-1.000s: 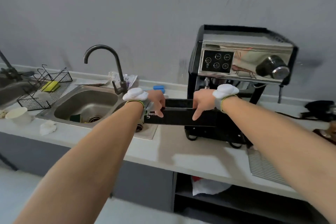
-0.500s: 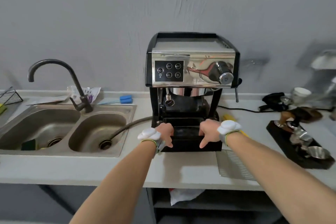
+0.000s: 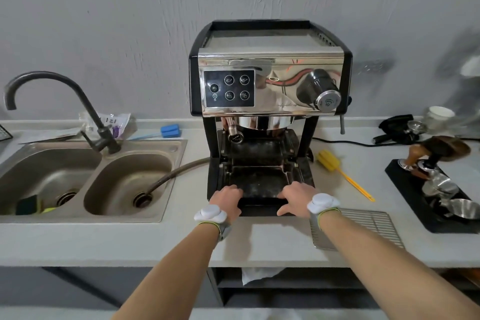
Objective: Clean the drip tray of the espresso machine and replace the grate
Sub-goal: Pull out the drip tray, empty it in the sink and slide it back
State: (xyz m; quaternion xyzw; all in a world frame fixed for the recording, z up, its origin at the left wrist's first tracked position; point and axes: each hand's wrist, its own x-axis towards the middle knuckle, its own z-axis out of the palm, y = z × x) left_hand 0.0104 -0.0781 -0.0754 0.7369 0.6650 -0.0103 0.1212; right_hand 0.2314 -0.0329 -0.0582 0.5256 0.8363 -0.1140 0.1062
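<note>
**Drip tray back in its bay, grate waiting alongside**

At the foot of the espresso machine [image 3: 270, 80], the black drip tray [image 3: 259, 182] now sits in its bay, where half a second ago it was only meeting the machine's front and a second ago hung in the air beside the sink [image 3: 91, 179]. Two hands hold its front lip: the left hand [image 3: 227, 200] curls over the left corner, the right hand [image 3: 294, 197] over the right, fingers on the rim and thumbs down the front face, both closed on the tray. The tray lies flat, open side up, its front edge running left to right along the bench [image 3: 272, 241] edge and facing the person.

One metal grate [image 3: 363, 226] lies flat on the bench just right of the tray, partly under the right forearm, its bars running away from the person. Counted elsewhere: one two-basin sink, one dark tap [image 3: 78, 101], two brushes — one blue [image 3: 170, 130] behind the sink, one yellow [image 3: 330, 161] right of the machine — and one black mat [image 3: 405, 189] of coffee tools at far right.
</note>
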